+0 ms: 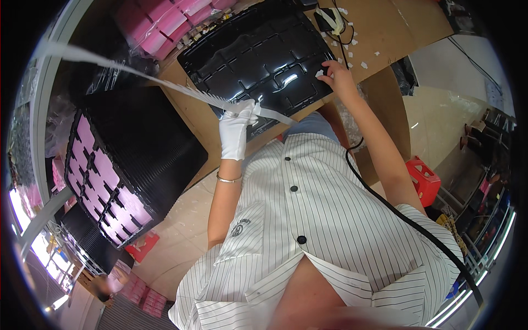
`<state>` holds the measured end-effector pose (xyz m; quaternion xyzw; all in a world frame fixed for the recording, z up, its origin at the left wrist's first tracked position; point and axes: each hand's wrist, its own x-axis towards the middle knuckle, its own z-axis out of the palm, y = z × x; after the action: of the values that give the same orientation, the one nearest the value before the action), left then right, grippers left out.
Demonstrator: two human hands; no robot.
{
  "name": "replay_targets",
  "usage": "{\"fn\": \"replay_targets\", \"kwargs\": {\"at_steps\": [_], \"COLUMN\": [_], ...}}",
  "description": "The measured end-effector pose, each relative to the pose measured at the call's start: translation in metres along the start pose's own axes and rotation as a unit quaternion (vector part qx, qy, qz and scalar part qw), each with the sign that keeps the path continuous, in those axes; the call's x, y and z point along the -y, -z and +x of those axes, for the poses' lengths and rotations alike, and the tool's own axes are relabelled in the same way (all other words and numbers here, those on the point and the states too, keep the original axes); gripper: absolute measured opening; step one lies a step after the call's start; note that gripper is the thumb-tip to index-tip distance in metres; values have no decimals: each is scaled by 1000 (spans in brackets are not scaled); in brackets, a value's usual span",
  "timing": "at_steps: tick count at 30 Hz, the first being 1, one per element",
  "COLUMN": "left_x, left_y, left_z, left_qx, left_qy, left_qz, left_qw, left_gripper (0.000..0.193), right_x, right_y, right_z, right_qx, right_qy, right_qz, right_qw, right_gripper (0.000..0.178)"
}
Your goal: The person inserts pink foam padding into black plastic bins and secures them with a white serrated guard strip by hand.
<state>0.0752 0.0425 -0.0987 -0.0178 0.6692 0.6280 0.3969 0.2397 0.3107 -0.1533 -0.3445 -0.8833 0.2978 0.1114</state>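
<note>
My left hand, in a white glove, is closed round a long whitish strip at the near left edge of a black plastic tray. The strip runs up to the far left, and a short tail of it sticks out to the right of the glove. The tray has moulded compartments and lies on brown cardboard. Over its right edge is my bare right hand, thumb and forefinger bent round a small white scrap at their tips.
At left stands a tall stack of black trays with pink pieces in its side. Pink bundles lie at the back left. White scraps and a dark device with a cable are at back right. A red plastic container stands right.
</note>
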Motion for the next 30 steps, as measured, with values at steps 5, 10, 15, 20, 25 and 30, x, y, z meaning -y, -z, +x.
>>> {"fn": "replay_targets", "kwargs": {"at_steps": [5,10,15,20,25,30], "left_x": [4,4,8,7,6,8], "left_y": [-2,-4,0,-1,-5,-4], "left_z": [3,1,3,1,0,1], "left_qx": [10,13,14,25,13,17], "left_qy": [-2,1,-5,-11,-1,0], "left_qz": [-6,-9,-1,-9,-1,4], "left_qw": [1000,1000,1000,1000,1000,1000], "left_gripper": [16,18,18,16,20,18], "right_x": [-2,1,-3,-10,-6,-7], "right_y": [-1,2,-2,-15,-17,9], "right_z": [1,3,4,4,-5,-22], "right_qx": [13,36,33,-7,-46,84], "right_qy": [-12,-37,-30,-11,67,49], "right_qz": [-6,5,14,-45,-28,168], "right_qw": [1000,999,999,999,996,981], "right_gripper": [34,28,20,13,11,9]}}
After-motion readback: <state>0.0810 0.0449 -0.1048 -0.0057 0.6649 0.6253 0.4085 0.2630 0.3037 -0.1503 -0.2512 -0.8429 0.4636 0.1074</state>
